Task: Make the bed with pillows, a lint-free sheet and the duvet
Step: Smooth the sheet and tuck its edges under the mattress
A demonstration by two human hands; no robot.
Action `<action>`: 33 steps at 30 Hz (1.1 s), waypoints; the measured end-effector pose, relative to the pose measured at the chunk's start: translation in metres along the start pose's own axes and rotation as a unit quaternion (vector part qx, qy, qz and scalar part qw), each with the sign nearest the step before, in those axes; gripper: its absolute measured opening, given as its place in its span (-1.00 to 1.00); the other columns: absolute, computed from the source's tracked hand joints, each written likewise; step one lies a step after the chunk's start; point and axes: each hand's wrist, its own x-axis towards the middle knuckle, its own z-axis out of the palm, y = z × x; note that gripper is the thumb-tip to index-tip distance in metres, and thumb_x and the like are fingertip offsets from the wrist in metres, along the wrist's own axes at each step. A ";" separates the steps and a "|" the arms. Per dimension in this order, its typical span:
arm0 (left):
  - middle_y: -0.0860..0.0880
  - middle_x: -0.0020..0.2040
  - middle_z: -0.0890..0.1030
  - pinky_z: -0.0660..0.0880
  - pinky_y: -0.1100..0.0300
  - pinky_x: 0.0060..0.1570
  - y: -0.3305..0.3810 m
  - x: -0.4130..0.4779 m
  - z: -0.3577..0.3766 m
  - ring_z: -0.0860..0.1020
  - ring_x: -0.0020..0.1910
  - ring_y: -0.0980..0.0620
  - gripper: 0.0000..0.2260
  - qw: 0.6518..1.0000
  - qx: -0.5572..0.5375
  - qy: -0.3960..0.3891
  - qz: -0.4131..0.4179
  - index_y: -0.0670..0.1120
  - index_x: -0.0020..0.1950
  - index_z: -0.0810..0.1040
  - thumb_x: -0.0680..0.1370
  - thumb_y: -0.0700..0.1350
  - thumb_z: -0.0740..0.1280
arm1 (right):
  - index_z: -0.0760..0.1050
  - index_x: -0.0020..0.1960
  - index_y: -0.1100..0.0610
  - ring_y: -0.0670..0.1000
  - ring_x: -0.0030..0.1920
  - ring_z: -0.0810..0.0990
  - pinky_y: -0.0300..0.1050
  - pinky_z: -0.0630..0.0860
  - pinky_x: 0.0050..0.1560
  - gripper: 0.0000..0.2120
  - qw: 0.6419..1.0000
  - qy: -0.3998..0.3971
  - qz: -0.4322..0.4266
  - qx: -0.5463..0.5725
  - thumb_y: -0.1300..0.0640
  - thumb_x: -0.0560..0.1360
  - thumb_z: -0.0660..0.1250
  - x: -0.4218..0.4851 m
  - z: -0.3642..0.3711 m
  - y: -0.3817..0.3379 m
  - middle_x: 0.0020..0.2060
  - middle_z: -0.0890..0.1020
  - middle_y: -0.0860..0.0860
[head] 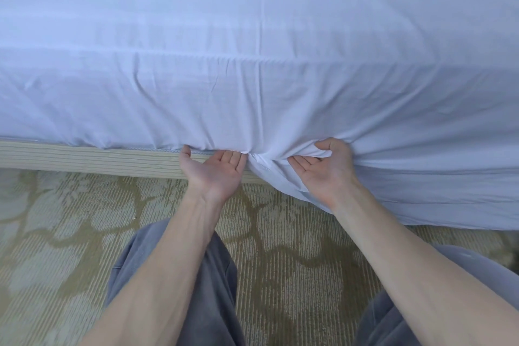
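Head view: nearest, the person's knees in grey trousers (174,275) stand over a carpet (56,219) patterned with pale leaf shapes on olive stripes. Both bare forearms reach away from the camera toward the side of the bed.

The left hand (214,168) lies palm up with its fingers straight, the fingertips pushed in under the lower edge of the white sheet (252,93), right where the cloth meets the striped beige bed base (84,159). Just to its right, the right hand (325,171) is also palm up; its thumb curls over a bunched fold of the sheet and pinches it against the fingers. The two hands are close together but do not touch, with a knot of gathered cloth between them.

Left of the hands the sheet is tucked in above the base. Right of them it hangs loose, down toward the carpet. Farther away, the sheet runs up the side of the bed, creased, and spreads smooth across the top.
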 end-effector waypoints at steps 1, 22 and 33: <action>-0.28 0.46 0.45 0.30 -0.11 0.51 0.002 0.001 -0.001 0.45 0.45 -0.23 -0.16 1.000 0.002 -0.009 -0.006 -0.27 0.58 0.24 0.56 0.36 0.18 | 0.44 0.34 0.32 0.29 0.23 0.56 0.14 0.48 0.38 -0.61 1.000 -0.002 0.002 0.000 0.29 0.52 0.22 0.000 0.000 -0.001 0.22 0.56 0.33; -0.23 0.32 0.59 0.46 -0.04 0.40 -0.023 0.005 -0.002 0.57 0.32 -0.17 -0.41 0.996 0.064 0.033 0.058 -0.27 0.41 0.45 0.67 0.22 0.16 | 0.50 0.17 0.23 0.19 0.06 0.69 0.12 0.61 0.19 -0.71 0.990 0.076 0.009 -0.119 0.10 0.53 0.20 -0.002 0.010 0.006 0.05 0.68 0.19; -0.32 0.30 0.53 0.40 -0.11 0.45 -0.052 -0.005 0.001 0.56 0.30 -0.23 -0.43 0.994 0.072 0.087 0.009 -0.36 0.40 0.39 0.67 0.13 0.19 | 0.55 0.23 0.25 0.05 -0.09 0.70 -0.14 0.68 -0.16 -0.75 0.987 0.145 -0.011 -0.068 0.23 0.60 0.25 0.016 -0.001 0.021 0.01 0.69 0.15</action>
